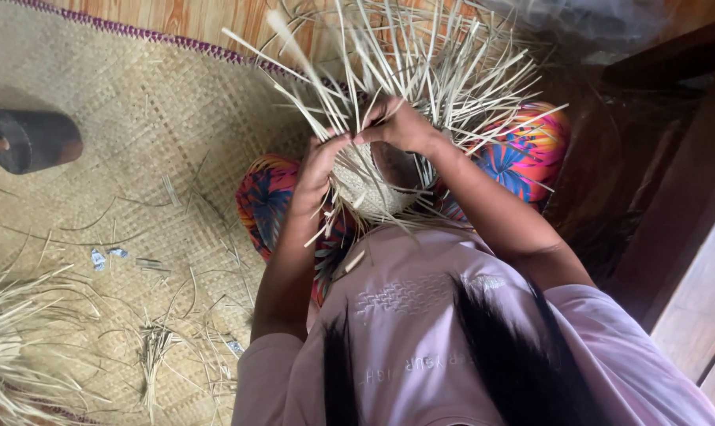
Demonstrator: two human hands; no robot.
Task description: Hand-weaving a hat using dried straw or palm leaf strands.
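Note:
A half-woven straw piece point(371, 188) with a rounded woven crown rests over a dark rounded block point(397, 167) in my lap. Many loose pale straw strips point(420, 71) fan out from its edge, pointing away from me. My left hand point(323, 162) grips the woven edge on the left side. My right hand point(398, 126) pinches strips at the top of the weave, fingers closed on them. Both hands touch the weave, close together. My knees in bright patterned cloth point(523, 154) sit on either side.
I sit on a woven mat point(121, 197) with a purple border. A dark cylindrical wooden mallet point(32, 140) lies at the left. Loose straw bundles point(10, 347) and scraps litter the lower left. Dark wooden furniture point(673, 181) stands at the right.

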